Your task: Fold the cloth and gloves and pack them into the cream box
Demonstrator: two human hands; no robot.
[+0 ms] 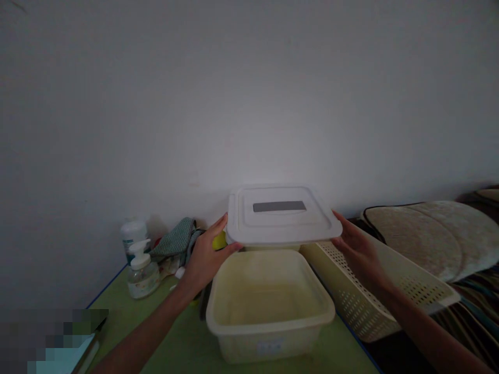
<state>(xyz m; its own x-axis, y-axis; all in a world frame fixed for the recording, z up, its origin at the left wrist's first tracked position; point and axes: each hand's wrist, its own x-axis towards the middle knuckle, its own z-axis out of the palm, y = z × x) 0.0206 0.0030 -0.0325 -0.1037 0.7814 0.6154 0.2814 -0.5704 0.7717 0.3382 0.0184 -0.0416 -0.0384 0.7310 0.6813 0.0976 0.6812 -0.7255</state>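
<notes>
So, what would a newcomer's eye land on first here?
Probably the pale lid with its grey strip, mid-picture, held at its edges between the left hand and right hand. Just nearer, the open cream tub stands on the green table. To the right, a long perforated basket slants away beneath the right arm.

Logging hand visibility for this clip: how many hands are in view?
2: the left hand at the left edge of the lid, the right hand at its right edge.
</notes>
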